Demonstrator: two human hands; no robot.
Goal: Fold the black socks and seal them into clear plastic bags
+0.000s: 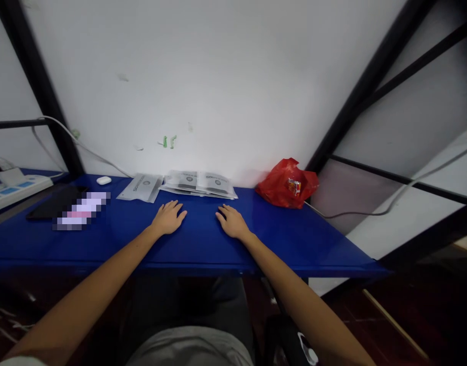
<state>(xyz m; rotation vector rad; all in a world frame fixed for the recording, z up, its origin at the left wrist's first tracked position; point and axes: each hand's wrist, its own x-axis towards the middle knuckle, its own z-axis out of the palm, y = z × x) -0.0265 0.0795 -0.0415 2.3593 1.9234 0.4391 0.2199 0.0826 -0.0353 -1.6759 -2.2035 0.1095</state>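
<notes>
The person's left hand [168, 217] lies palm down on a blue tabletop [203, 249], flat, its fingers slightly spread and its grasp free. The right hand [232, 221] lies the same way to its right, fingers also relaxed and spread, grasping nothing; a strip of blue surface separates the two thumbs.

Just beyond the fingertips, near but apart from them, a pile of pale printed packets [198, 184] rests along the far side of the table, against or close to the white wall [233, 91]. A single pale packet [141, 188] lies just left of the pile, beyond the left hand.

Farther left are a small white case [104, 180], a dark flat slab [52, 204], a pixelated, pale-screened device [81, 211] beside it, and a white power strip [18, 190]. At the far right sits a crumpled red plastic bag [276, 187], a colourful label showing on it. Black metal posts [355, 91] slant up at both sides.
</notes>
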